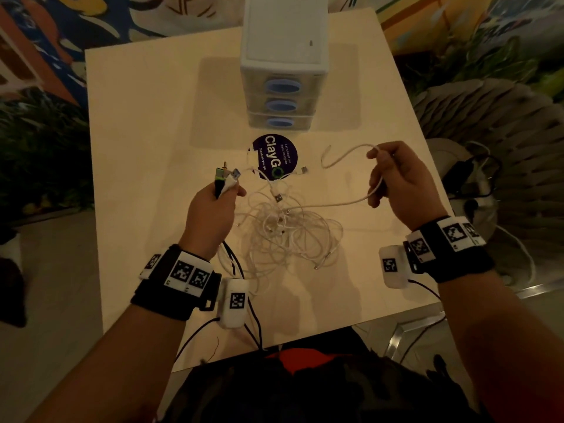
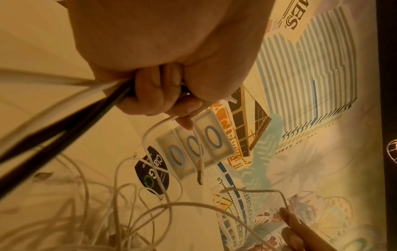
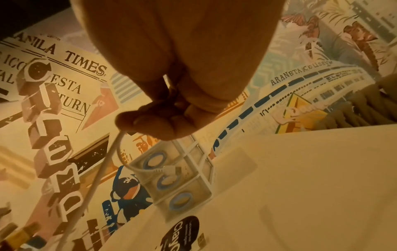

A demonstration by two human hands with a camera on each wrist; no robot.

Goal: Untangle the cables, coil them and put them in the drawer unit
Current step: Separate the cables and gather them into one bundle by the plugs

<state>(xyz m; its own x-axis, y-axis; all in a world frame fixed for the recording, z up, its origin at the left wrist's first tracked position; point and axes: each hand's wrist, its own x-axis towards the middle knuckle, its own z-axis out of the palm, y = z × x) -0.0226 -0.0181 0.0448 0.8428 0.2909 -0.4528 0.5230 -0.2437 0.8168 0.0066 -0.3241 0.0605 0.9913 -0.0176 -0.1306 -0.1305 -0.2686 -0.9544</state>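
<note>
We see the left hand (image 1: 210,215), left of centre in the head view, clenched around a bundle of cable ends (image 1: 227,180): a white plug with a blue tip, a green-banded plug and a thin metal-tipped one stick out above the fist toward the upper part of the frame. In the left wrist view the curled fingers (image 2: 150,96) close on black and white cords that run off toward the lower left.

The right hand (image 1: 399,181), right of centre, grasps a single white cable (image 1: 345,154) between thumb and curled fingers. Its free end arcs to the left of the hand, and the rest sags down and left into the tangled heap of thin white cables (image 1: 287,233) lying on the pale square table (image 1: 146,123) between the two wrists. In the right wrist view the fingertips (image 3: 150,122) pinch this cable, whose plug hangs in front of the drawers.

The white plastic three-drawer unit with blue oval handles (image 1: 283,83) stands at the top centre of the table, all three drawers closed. A round dark purple sticker (image 1: 274,157) lies just below it, crossed by a cable with a connector at its right edge.
</note>
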